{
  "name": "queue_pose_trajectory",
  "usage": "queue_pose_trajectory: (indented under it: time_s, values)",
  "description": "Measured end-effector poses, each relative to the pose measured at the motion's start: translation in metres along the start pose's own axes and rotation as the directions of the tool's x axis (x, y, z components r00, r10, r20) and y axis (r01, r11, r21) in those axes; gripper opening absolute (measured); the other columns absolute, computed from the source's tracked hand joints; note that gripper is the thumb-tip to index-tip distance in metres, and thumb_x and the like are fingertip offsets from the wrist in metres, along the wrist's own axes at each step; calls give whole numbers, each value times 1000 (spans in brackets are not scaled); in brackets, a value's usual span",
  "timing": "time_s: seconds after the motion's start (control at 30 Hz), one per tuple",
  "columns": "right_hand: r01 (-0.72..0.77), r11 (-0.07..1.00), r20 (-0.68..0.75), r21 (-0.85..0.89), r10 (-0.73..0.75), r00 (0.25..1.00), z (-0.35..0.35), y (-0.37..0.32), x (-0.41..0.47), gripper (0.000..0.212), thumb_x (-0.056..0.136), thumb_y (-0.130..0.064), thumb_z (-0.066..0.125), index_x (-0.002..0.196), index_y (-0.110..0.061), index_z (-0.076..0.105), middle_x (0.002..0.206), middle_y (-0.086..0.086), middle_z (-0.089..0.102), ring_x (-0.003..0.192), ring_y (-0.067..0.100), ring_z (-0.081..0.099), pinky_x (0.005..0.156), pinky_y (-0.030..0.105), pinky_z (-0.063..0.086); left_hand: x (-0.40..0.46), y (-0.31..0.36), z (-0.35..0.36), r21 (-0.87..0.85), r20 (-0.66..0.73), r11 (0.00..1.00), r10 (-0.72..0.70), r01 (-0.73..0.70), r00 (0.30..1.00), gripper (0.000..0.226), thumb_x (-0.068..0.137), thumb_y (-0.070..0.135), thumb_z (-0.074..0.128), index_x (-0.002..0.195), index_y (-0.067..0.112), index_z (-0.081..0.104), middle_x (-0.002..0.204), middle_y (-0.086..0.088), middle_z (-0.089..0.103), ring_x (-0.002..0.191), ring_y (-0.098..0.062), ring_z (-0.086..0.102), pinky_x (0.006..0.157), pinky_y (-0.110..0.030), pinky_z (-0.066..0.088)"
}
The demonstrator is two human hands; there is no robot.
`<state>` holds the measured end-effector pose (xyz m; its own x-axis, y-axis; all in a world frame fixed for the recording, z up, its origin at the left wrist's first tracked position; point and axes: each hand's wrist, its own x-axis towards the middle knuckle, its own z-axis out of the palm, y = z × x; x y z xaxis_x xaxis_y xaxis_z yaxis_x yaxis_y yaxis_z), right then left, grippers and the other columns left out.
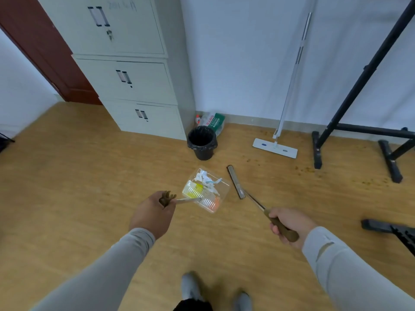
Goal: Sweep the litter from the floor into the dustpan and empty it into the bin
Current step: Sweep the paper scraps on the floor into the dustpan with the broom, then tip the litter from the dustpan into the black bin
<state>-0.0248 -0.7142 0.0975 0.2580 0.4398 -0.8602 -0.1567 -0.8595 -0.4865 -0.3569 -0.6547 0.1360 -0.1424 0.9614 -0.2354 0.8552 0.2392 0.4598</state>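
With the left hand [155, 212] gripping the clear plastic dustpan [207, 190] by its handle and the right hand [289, 223] gripping the brown-handled brush [235, 181], the pan should be kept level and carried toward the black-lined round bin [202, 142] at twelve o'clock, so that the white paper litter [205, 179] is not spilled.

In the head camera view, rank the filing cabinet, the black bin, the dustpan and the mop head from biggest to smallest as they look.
1. filing cabinet
2. dustpan, nearer the camera, so unsure
3. mop head and black bin, too alike to rank

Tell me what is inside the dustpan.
White paper scraps and colourful combs lie in the clear dustpan. Anything beneath them is hidden.
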Motion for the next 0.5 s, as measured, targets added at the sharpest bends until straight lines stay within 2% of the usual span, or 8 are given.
queue_pose_trajectory:
  time_s: [0.23,0.5]
  values:
    - [37,999,6,40,-38,999,34,-83,26,12,95,-14,58,95,-4,64,67,13,64,34,13,52,35,16,35,104,9,-19,-7,-23,999,38,-38,999,19,95,44,57,99,28,65,63,4,63,57,-19,60,49,-26,41]
    - [74,996,-56,59,-70,996,99,-184,41,15,98,-16,58,101,-2,65,72,14,66,36,12,53,38,17,38,244,5,-77,-1,-25,993,120,-120,992,22,93,50,56,99,30,64,64,5,65,58,-20,62,51,-27,46]
